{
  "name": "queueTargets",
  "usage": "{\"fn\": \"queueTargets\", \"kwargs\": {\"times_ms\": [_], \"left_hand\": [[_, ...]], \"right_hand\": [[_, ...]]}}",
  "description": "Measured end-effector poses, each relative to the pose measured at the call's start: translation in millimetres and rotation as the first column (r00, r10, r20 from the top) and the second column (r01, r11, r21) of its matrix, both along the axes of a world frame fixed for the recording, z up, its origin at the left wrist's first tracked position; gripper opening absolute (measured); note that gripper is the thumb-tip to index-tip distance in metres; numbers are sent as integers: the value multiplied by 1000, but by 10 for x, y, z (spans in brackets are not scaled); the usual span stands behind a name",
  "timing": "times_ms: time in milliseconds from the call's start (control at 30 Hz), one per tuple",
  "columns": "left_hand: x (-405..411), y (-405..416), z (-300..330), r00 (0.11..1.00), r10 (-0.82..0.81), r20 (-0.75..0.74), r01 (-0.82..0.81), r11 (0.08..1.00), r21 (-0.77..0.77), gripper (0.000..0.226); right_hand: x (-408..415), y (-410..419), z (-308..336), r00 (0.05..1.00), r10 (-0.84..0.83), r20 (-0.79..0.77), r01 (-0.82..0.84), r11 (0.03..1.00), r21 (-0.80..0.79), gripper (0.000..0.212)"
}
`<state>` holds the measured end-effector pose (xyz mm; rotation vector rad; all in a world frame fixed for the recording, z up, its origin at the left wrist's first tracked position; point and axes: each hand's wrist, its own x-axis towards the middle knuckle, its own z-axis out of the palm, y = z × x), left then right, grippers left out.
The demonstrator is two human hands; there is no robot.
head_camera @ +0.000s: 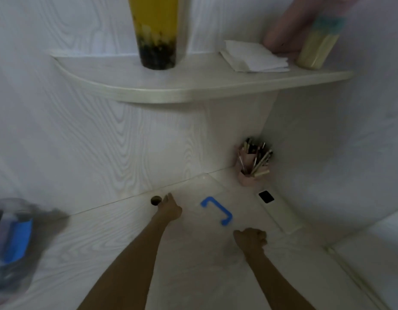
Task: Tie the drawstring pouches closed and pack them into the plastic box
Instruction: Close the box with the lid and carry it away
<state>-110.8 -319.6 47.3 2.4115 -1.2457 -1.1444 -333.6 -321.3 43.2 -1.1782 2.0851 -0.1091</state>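
1. Plastic box (218, 222), clear and hard to make out against the pale tabletop (99, 240), lies in the corner with a blue handle (216, 210) on what looks like its lid; both hands rest at its edges.
2. Left hand (170, 209) lies on the near-left part of the lid with its fingers (169, 198) stretched forward and close together, pinching nothing that I can see.
3. Right hand (251, 239) sits at the near-right edge with its fingers (261, 237) curled into a loose fist; whether they grip the rim I cannot tell.
4. Handling, as a judgement: the box should be light, stiff and somewhat slippery, its thin walls liable to flex, so the blue handle or two opposite rims are the surest holds.
5. Pouches are not clearly visible; a blurred heap (12, 238) of grey and blue at the far left may hold them, but it is too smeared to say. If cloth, they will be soft and light, best taken by the cords at the neck.
6. Just beyond the left hand is a small round hole (155, 200) in the tabletop; further right stand a pink pen holder (253, 162) and a small black object (266, 196).
7. Above, a shelf (193, 88) carries a yellow drink cup (156, 32), folded napkins (253, 57) and a pale bottle (316, 48).
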Motion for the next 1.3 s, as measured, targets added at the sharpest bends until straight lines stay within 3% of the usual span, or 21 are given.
{"fn": "queueTargets", "kwargs": {"times_ms": [133, 267, 333, 433, 567, 700, 833, 900, 967, 1100, 1300], "left_hand": [[100, -23, -48, 993, 68, 102, -61, 996, -65, 67], [240, 337, 168, 987, 104, 120, -89, 988, -127, 50], [365, 603, 400, 977, 207, 48, -196, 965, -175, 41], [595, 1071, 737, 903, 388, -184, -423, 880, -218, 19], [1087, 1900, 1211, 816, 499, -293, -577, 737, -353, 17], [1615, 2750, 1580, 760, 599, -254, -640, 619, -455, 44], [2183, 3479, 1769, 670, 718, -188, -704, 533, -469, 34], [2492, 3758, 1751, 603, 780, -166, -746, 478, -463, 41], [2746, 3953, 1659, 516, 851, -101, -787, 424, -449, 62], [3108, 4236, 1442, 382, 922, -57, -838, 320, -442, 52], [3333, 4323, 1037, 429, 903, -11, -801, 375, -467, 46]], "right_hand": [[-49, -112, -5, 971, -214, 107, 225, 969, -102, 58], [-180, -163, 71, 941, -222, 254, 260, 958, -125, 56], [-107, -150, 225, 922, -213, 324, 269, 953, -141, 46], [192, -72, 566, 857, -180, 482, 277, 951, -138, 23], [997, 182, 1011, 805, -44, 591, 194, 962, -193, 32], [1845, 645, 1322, 754, 140, 641, 42, 965, -260, 39], [2688, 1231, 1449, 675, 266, 689, -92, 956, -279, 45], [3064, 1486, 1430, 661, 341, 668, -162, 934, -317, 47], [3353, 1690, 1378, 661, 425, 618, -241, 901, -362, 49], [3809, 2125, 1150, 678, 528, 511, -350, 843, -408, 50], [4006, 2197, 932, 649, 647, 400, -421, 743, -520, 49]]}}
